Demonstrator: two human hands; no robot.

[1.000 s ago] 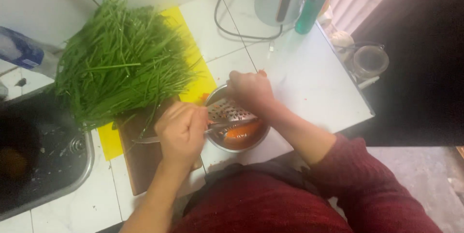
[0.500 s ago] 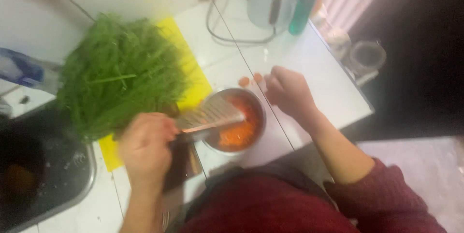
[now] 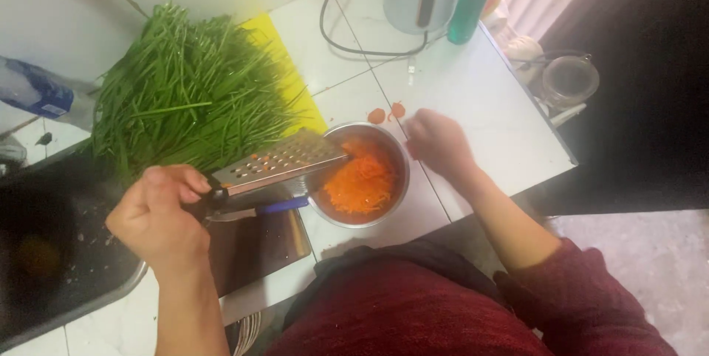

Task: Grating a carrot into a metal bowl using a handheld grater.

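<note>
Blue-white packet far left; teal bottle behind.

The right hand has left the grater, now lifted off the bowl.

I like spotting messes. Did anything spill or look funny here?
Yes. Two small orange bits lie on the white counter just outside the bowl, near the right hand. The left hand holds the grater tilted, with orange shreds stuck on it. Nothing looks broken.
</note>
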